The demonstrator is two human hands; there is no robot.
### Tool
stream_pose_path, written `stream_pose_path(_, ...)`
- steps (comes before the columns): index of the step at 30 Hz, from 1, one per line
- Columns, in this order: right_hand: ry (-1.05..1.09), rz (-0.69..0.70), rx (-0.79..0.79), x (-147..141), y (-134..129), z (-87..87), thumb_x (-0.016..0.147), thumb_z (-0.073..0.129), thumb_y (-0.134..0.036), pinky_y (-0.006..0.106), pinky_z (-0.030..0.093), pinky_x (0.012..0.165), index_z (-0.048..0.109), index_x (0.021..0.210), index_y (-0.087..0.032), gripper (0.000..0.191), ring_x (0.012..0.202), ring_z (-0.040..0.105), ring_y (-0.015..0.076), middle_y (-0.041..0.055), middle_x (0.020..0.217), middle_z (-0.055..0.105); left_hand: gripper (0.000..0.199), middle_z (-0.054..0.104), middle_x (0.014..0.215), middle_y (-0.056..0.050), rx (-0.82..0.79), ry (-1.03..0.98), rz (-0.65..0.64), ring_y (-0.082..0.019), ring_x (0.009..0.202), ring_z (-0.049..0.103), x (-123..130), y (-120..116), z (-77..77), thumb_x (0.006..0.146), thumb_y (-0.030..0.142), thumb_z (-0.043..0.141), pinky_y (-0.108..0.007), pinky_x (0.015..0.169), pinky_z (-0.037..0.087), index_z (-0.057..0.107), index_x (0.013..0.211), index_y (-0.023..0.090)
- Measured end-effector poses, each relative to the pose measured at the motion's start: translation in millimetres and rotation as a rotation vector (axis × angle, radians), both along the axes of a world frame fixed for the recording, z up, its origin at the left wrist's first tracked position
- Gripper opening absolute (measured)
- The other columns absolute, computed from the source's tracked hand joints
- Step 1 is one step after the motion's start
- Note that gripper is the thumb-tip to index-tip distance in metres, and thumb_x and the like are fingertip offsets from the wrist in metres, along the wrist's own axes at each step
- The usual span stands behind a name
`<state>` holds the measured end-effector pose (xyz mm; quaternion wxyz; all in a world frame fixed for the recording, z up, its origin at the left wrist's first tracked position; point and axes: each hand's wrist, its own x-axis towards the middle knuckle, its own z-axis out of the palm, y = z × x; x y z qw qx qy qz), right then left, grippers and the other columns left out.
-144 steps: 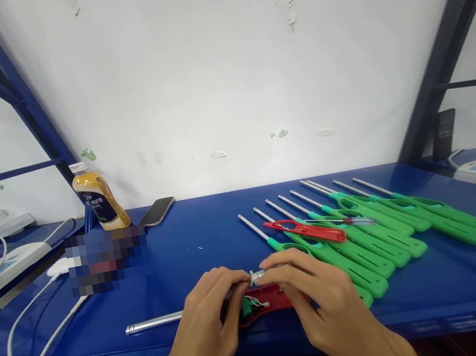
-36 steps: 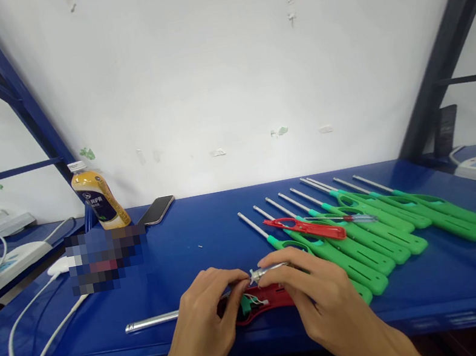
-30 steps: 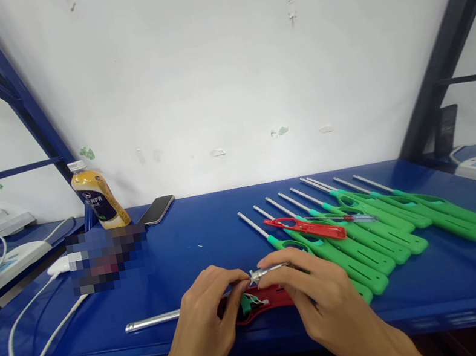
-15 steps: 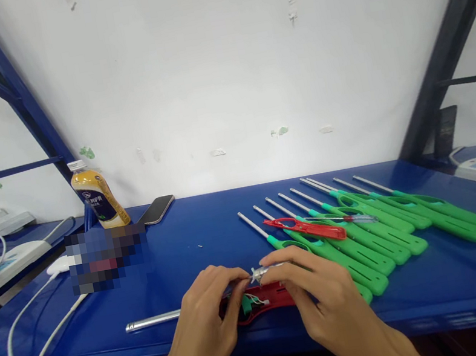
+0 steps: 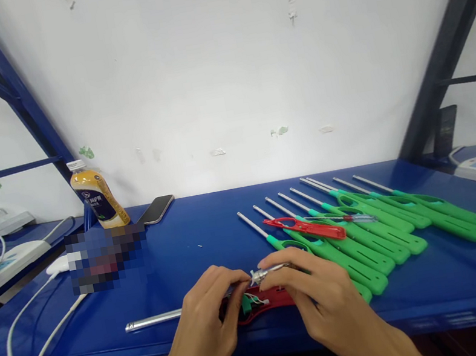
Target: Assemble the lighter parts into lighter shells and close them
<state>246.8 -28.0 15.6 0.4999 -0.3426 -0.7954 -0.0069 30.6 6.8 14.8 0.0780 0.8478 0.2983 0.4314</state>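
A red lighter shell [image 5: 277,297] lies open near the table's front edge, with a metal tube [image 5: 152,320] reaching out to the left. Inside it are a green part [image 5: 246,305] and thin white wires. My right hand [image 5: 327,291] pinches a small clear and metal piece [image 5: 259,275] above the shell. The fingertips of my left hand [image 5: 215,308] are pressed together at the left end of that piece; whatever lies between them is too small to make out.
Several green lighters [image 5: 370,247] lie in a row at the right, with a red half shell [image 5: 311,228] and a screwdriver [image 5: 360,218] on top. A bottle [image 5: 101,199], a phone [image 5: 158,209] and white cables [image 5: 43,353] are at the left.
The small piece in my right hand has tilted slightly and shows more of its metal end. My left hand has hardly moved.
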Motion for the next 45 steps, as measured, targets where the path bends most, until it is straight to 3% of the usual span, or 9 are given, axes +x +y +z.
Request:
stream_pose_path(10,-0.002,0.01,-0.016,0.4,-0.6,0.5,0.095,0.045,0.006,0.028,0.059,0.088,0.073,0.107,-0.023,0.042,0.102,0.075,0.0158,0.0059,0.116,0.076,0.018,0.072,0.088,0.001,0.004,0.001,-0.01,-0.014,0.075,0.067,0.0,0.6,0.5,0.104,0.01,0.056,-0.024,0.069,0.052,0.067,0.105,0.024)
stream_pose_path(19,0.073,-0.012,-0.028,-1.2,-2.2,0.9,0.096,0.046,0.004,0.025,0.058,0.089,0.072,0.11,-0.023,0.04,0.102,0.075,0.0142,0.0052,0.113,0.075,0.016,0.074,0.089,0.004,0.035,0.036,0.059,-0.015,0.075,0.066,0.4,1.0,1.0,0.103,0.012,0.06,-0.027,0.072,0.05,0.067,0.104,0.026)
stream_pose_path(45,0.03,-0.005,0.021,-1.8,-1.7,5.1,0.095,0.046,0.004,0.027,0.061,0.085,0.072,0.105,-0.022,0.039,0.099,0.077,0.0158,0.006,0.11,0.078,0.017,0.072,0.087,0.001,0.014,0.017,0.011,-0.015,0.073,0.067,0.1,-1.0,1.3,0.104,0.012,0.056,-0.025,0.067,0.053,0.067,0.104,0.024)
